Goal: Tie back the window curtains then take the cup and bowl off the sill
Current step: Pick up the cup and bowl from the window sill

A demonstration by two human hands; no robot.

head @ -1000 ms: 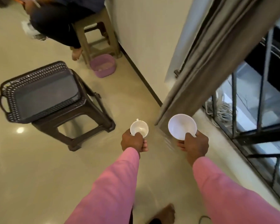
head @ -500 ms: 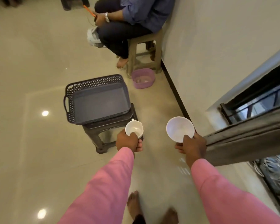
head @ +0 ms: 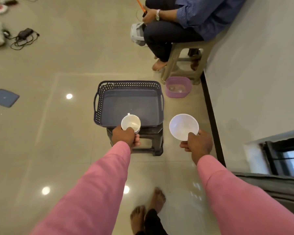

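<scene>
My left hand [head: 126, 137] grips a white cup [head: 131, 123], held upright over the near edge of a dark perforated tray [head: 129, 85]. My right hand [head: 198, 144] holds a white bowl [head: 183, 127] by its near rim, above the floor to the right of the tray. Both vessels look empty. The grey curtain [head: 270, 187] hangs at the lower right, below the barred window [head: 285, 158].
The tray rests on a dark plastic stool [head: 143, 143]. A person [head: 185, 21] sits on a beige stool [head: 182, 63] by the wall, a purple tub [head: 178, 87] beside it. A charger and cables [head: 23, 37] and a blue square mat [head: 4, 98] lie on the left floor.
I have turned away from the window toward the tray. The tray and stool now sit straight ahead, and the cup has come over the tray's near edge.
</scene>
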